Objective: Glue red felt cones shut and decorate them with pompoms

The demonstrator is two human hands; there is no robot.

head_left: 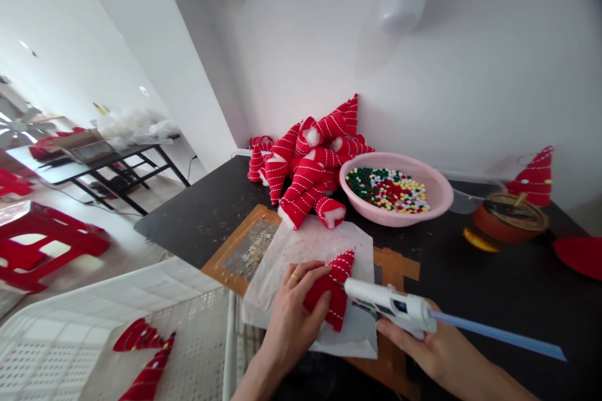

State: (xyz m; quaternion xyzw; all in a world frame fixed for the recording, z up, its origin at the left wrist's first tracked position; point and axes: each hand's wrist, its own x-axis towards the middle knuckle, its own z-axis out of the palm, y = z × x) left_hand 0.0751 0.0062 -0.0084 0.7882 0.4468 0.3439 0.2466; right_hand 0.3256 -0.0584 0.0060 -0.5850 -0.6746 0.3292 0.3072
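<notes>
My right hand (423, 338) grips a white glue gun (390, 304), with a long bluish glue stick (503, 335) sticking out of its back. The gun's nozzle points left, at or very near a red fabric cone (339, 282) with white dashed stripes; whether it touches, I cannot tell. My left hand (301, 301), with a ring on one finger, holds the cone between thumb and fingers against a sheet of white paper (324, 235). Behind the paper lies a pile of similar stuffed red cones (305, 178), some showing white filling at their open ends.
A pink basket (399, 219) of small coloured pompoms stands at the back. On the right are a brown pot (508, 222) and a pompom-dotted cone (536, 178). A white crate (230, 338) at lower left holds decorated cones (148, 376). Red stools (47, 244) stand beyond.
</notes>
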